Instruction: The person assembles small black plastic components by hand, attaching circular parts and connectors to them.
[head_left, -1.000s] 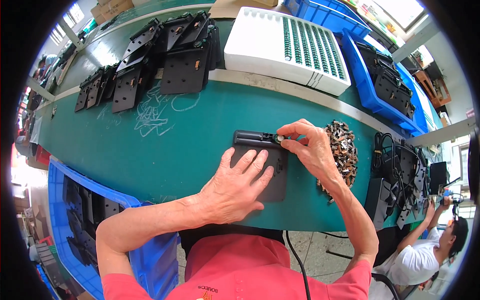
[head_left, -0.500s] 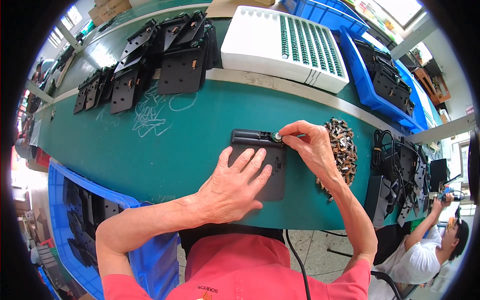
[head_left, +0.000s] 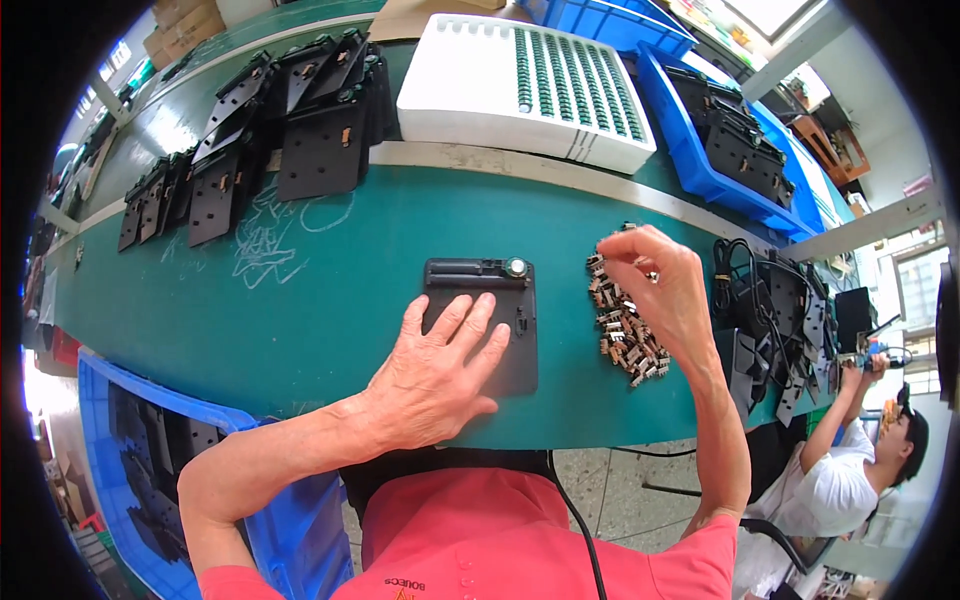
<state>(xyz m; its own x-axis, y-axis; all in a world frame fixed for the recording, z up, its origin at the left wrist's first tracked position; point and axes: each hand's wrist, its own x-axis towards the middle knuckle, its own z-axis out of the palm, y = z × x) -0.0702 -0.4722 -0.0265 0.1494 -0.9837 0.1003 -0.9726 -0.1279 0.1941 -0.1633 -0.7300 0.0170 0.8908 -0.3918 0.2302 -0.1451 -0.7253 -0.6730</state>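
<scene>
A black flat plastic plate [head_left: 510, 362] with a raised ridge along its far end lies on the green bench. At the ridge's right end sits a round part [head_left: 515, 268] with a light top and green rim. My left hand [head_left: 435, 365] lies on the plate's left half, fingers spread. My right hand [head_left: 660, 290] is over the pile of small metal slide switches [head_left: 632, 345] to the plate's right. Its thumb and forefinger are bent, tips slightly apart, and no held piece shows between them. Part of the pile is hidden beneath that hand.
Beyond the plate stands a white foam tray [head_left: 470, 80] with rows of green-rimmed round parts. Black plates [head_left: 320, 150] are stacked at far left. Blue crates [head_left: 690, 160] hold more plates at far right and near left. Cables [head_left: 735, 275] lie at right, near a seated co-worker [head_left: 845, 490].
My right hand has left the round part on the plate and moved right, over the switch pile. The left hand stays on the plate. The whole view has shifted slightly.
</scene>
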